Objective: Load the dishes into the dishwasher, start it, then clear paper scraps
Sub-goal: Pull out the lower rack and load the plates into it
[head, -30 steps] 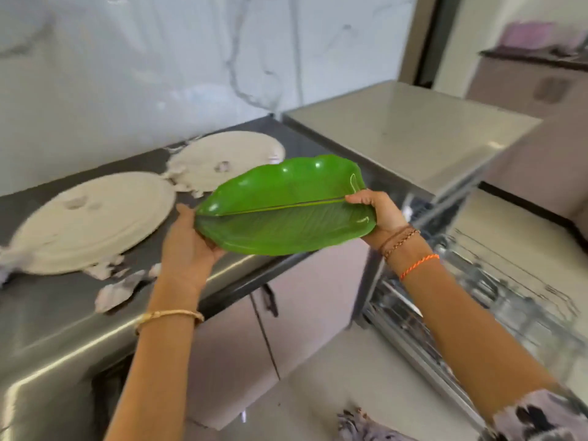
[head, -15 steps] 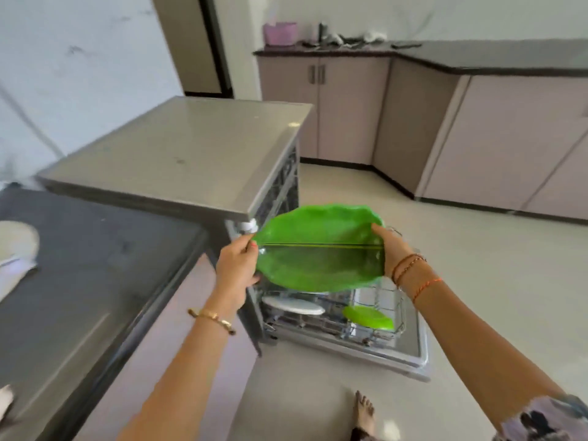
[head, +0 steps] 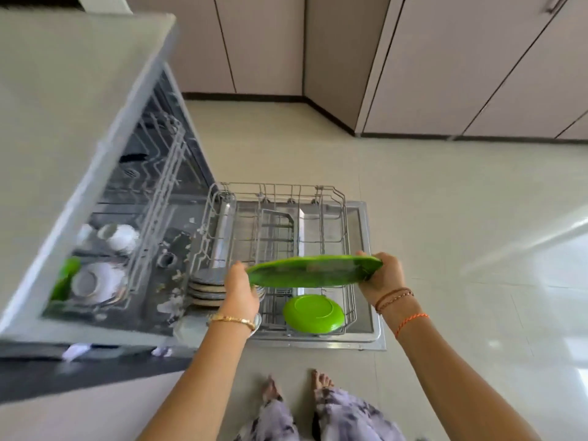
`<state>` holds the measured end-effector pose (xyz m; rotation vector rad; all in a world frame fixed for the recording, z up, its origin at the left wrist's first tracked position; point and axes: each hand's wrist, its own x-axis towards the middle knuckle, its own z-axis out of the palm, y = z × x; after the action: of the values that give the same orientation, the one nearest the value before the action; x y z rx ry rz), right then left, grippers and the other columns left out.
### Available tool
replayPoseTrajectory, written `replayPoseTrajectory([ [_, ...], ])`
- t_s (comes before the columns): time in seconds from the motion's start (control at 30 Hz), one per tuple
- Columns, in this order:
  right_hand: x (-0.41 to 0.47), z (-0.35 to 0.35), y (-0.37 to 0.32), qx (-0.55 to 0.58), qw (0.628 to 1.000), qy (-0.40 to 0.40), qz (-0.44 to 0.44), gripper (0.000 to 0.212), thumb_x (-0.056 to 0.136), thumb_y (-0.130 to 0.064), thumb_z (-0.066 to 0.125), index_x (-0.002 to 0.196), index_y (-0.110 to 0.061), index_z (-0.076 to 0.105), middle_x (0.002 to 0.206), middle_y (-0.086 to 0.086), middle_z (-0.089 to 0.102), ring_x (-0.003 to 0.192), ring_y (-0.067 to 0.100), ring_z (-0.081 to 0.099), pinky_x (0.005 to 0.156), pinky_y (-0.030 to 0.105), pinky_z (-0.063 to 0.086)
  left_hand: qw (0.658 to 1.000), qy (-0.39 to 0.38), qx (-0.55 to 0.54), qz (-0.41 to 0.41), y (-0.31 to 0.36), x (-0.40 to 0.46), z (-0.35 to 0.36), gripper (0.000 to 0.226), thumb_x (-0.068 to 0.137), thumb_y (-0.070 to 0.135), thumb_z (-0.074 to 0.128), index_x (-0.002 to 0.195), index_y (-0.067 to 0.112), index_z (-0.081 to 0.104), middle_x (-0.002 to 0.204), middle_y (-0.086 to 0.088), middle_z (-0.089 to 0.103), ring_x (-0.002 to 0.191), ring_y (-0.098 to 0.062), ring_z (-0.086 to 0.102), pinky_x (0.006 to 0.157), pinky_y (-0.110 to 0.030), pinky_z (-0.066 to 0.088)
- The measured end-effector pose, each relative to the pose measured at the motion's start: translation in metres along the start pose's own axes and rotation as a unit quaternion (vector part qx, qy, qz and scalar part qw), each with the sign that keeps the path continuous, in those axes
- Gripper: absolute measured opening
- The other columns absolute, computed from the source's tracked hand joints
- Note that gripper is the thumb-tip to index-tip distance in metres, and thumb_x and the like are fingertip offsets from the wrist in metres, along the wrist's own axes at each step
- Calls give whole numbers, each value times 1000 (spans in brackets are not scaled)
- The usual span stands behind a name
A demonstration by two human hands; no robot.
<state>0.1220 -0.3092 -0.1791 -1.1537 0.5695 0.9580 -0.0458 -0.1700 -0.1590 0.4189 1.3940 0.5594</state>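
Both hands grasp the green leaf-shaped plastic platter (head: 313,270) above the pulled-out grey wire lower rack (head: 345,218): left hand (head: 240,289) grip on its left end, right hand (head: 381,275) on its right. The rack contains a round green plastic plate (head: 313,313) and stacked grey plates (head: 206,289).

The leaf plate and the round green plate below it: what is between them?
In the head view, only rack wires lie between the leaf plate and the round green plate.

a wire rack (head: 345,224) is sitting pulled out over the open dishwasher door (head: 370,332), carrying a round green plate (head: 313,313) and a stack of grey plates (head: 206,289) at its near end.
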Motion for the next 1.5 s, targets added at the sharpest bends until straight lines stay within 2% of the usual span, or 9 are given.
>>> replayPoseTrajectory([
  [0.13,101,-23,39,-11,998,23,52,12,69,6,44,76,5,53,77,11,49,66,19,50,70,24,46,998,6,40,-53,-47,122,6,17,97,8,39,96,10,57,67,-3,43,58,-11,37,54,-19,35],
  [0.3,188,-56,87,-13,992,98,84,23,91,5,42,71,1,52,45,7,57,35,13,57,36,18,46,993,-4,107,-50,-100,201,14,45,97,-4,27,141,2,34,115,-13,54,61,-8,39,41,-10,37],
  [0.37,209,-64,97,-36,988,130,77,16,89,2,50,74,-1,54,41,4,58,34,13,57,34,19,44,990,-9,134,-54,-116,219,12,44,96,-3,30,139,1,36,133,-12,48,87,-16,54,72,-15,47],
  [0.47,230,-70,109,-95,979,176,50,17,85,2,58,70,-4,54,41,3,56,35,13,55,33,17,43,977,-7,206,-61,-135,243,7,42,96,-5,29,134,1,42,147,-8,36,135,-25,32,110,-34,24],
  [0.6,242,-67,121,-252,954,163,-11,14,87,4,54,85,-4,66,79,7,60,61,15,52,39,13,46,968,1,248,-30,-147,260,9,39,92,-13,32,129,-10,45,139,-21,43,124,-28,43,94,-29,38],
  [0.67,247,-68,125,-277,949,150,-25,25,86,9,47,91,-6,67,76,6,58,59,15,49,42,15,45,962,-2,271,-18,-148,264,12,36,94,-8,35,128,-6,47,129,-15,53,116,-28,50,94,-31,40],
  [0.83,249,-68,132,-332,931,142,-53,34,81,14,45,86,-12,67,71,-1,57,65,18,49,65,30,46,957,56,285,4,-159,270,11,28,95,2,42,120,1,55,85,-1,57,62,-8,45,51,-21,42],
  [1.2,223,-55,155,-237,933,228,-147,40,82,16,48,71,-19,61,75,-8,60,86,16,56,89,26,44,921,34,346,177,-173,253,3,24,88,-8,49,107,-1,64,107,-11,63,99,-21,56,88,-26,41],
  [1.5,215,-52,152,-188,929,253,-196,44,78,19,46,67,-21,60,73,-7,60,78,12,55,82,22,46,907,48,329,256,-180,240,3,21,85,-12,48,91,0,65,95,-4,62,84,-12,55,71,2,38],
])
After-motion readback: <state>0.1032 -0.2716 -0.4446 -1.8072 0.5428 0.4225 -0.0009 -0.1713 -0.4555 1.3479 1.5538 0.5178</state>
